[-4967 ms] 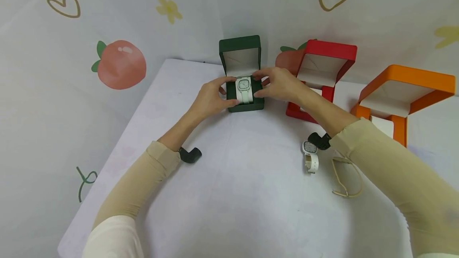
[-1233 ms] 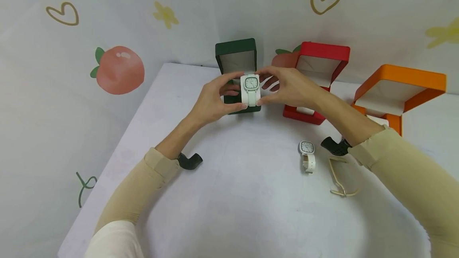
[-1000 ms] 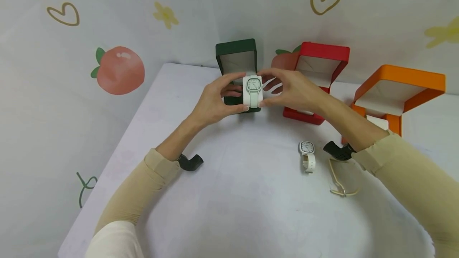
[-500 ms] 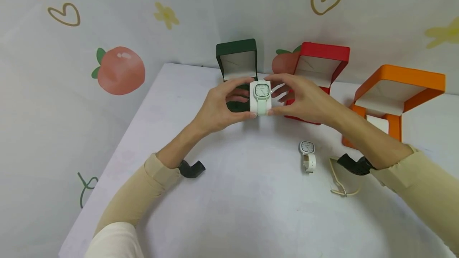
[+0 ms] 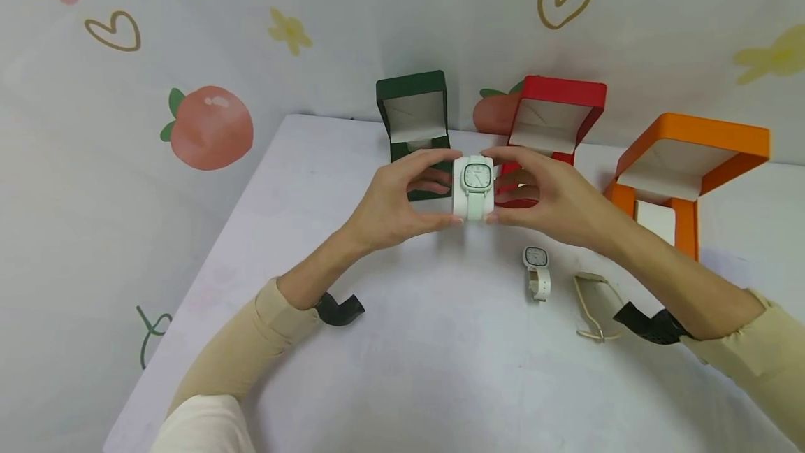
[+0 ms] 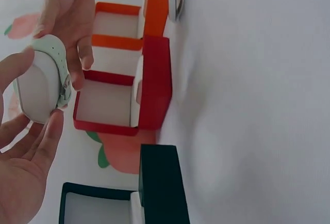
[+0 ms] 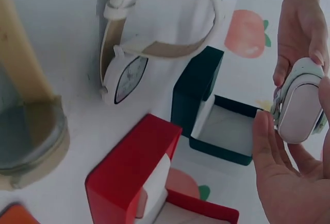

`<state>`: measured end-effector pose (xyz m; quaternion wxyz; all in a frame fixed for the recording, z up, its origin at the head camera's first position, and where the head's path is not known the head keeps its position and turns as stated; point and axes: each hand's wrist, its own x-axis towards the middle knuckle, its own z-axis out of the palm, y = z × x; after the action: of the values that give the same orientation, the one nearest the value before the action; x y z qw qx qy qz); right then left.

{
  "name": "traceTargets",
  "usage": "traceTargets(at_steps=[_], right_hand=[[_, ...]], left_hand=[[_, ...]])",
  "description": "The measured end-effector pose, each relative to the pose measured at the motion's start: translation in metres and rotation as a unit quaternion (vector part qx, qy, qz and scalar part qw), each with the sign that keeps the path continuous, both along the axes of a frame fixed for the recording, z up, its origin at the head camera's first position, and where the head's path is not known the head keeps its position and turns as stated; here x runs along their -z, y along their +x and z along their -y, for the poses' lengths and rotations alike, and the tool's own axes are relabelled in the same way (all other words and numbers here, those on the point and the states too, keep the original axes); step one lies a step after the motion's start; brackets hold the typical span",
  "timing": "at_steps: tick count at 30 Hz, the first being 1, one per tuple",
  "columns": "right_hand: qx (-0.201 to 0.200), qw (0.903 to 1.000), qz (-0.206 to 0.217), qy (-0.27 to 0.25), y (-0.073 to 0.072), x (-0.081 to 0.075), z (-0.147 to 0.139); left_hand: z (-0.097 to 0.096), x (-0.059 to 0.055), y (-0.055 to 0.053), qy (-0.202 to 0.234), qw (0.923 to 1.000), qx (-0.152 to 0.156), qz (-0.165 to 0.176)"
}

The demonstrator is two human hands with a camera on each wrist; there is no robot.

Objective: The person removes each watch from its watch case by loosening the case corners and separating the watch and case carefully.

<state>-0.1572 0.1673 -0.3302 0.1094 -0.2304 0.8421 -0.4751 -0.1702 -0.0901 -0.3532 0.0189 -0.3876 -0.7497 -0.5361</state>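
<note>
A wristwatch (image 5: 476, 177) with a pale green strap is wrapped round a white cushion (image 5: 460, 194) and held above the table. My left hand (image 5: 396, 203) pinches its left side between thumb and fingers. On the opposite side, my right hand (image 5: 556, 194) holds it the same way. Both wrist views show the strap's buckle and the cushion's smooth end (image 6: 38, 90). Behind my left fingers stands the open green box (image 5: 411, 86), its dark base partly covered by that hand. The open red box (image 5: 562, 89) is behind my right hand.
An open orange box (image 5: 713, 135) with a white cushion (image 5: 655, 221) stands at the right. A white-strapped watch (image 5: 537, 268) lies on the table (image 5: 409, 355), beside a beige-strapped watch (image 5: 590, 310). Black wrist cameras (image 5: 339, 310) jut out below the forearms.
Five seconds ago the pale green watch sat in the green box between both hands. They have lifted it out on its cushion and carried it right and closer to me.
</note>
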Motion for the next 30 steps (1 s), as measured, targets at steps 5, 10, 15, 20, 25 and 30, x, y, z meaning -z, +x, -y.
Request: traceTargets(at_steps=[5, 10, 15, 20, 25, 30], right_hand=[[-0.011, 0.9998, -0.012, -0.014, 0.008, 0.000, -0.004], [-0.027, 0.9986, -0.023, -0.040, 0.016, 0.001, -0.007], [-0.025, 0.9984, -0.024, -0.044, 0.024, 0.002, -0.009], [-0.019, 0.9985, -0.012, -0.049, 0.033, 0.005, -0.012], [-0.017, 0.9980, -0.016, -0.058, 0.041, 0.010, -0.016], [-0.014, 0.9976, -0.010, -0.067, 0.052, 0.013, -0.018]], left_hand=[[-0.004, -0.003, 0.007, 0.003, 1.0000, 0.000, 0.005], [-0.007, -0.005, 0.012, -0.002, 0.9999, -0.002, 0.010], [-0.009, -0.007, 0.018, -0.006, 1.0000, -0.001, 0.006], [-0.013, -0.004, 0.023, -0.003, 1.0000, 0.007, 0.002], [-0.017, -0.002, 0.027, 0.006, 0.9998, 0.021, -0.001], [-0.021, 0.000, 0.032, 0.007, 0.9996, 0.026, -0.010]])
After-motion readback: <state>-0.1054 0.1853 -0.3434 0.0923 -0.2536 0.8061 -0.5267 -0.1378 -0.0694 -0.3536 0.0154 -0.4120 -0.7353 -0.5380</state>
